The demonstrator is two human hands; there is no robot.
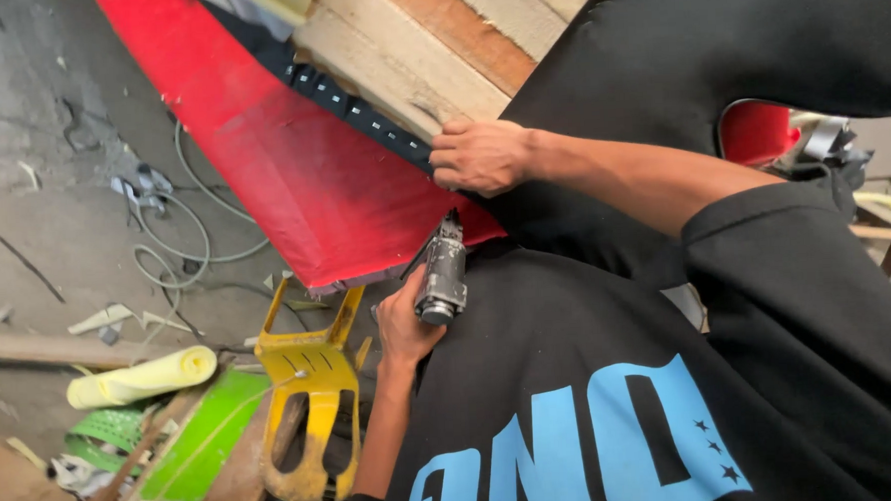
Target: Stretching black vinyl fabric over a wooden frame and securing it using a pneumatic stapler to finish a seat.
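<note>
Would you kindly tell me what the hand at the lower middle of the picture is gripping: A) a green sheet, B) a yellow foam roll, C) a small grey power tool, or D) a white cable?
C: the left hand grips a small grey power tool whose tip points at the edge of the red panel.

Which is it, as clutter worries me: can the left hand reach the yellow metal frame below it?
Probably yes: the yellow metal frame lies close beside the left hand, nothing between them, though that hand already grips a grey metal power tool.
</note>
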